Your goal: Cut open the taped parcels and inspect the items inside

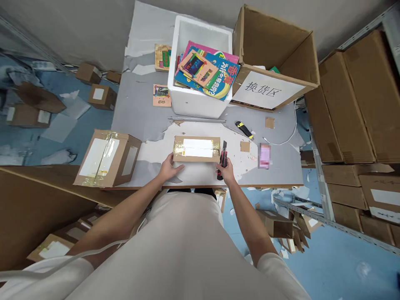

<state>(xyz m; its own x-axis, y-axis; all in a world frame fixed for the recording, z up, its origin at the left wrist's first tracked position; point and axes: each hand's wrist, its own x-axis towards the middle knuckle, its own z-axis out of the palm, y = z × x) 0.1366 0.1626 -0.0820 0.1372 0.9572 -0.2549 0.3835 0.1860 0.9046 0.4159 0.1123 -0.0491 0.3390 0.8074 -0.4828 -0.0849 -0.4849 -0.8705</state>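
Observation:
A small taped cardboard box (196, 158) with a white label lies in front of me on the worktable. My left hand (168, 168) grips its near left corner, the fingers along the end and the thumb stretched across the front. At the other end, my right hand (227, 171) is closed around a red and black box cutter (223, 160). The blade points away from me, close beside the box's right end. Some fingers of the right hand are hidden behind the cutter.
A larger taped carton (103, 158) stands at the table's left edge. Behind are a white foam box (200, 102) of books and an open carton (281, 77). A yellow and black cutter (244, 130) and a phone (264, 156) lie to the right. Shelving (325, 196) holds cartons.

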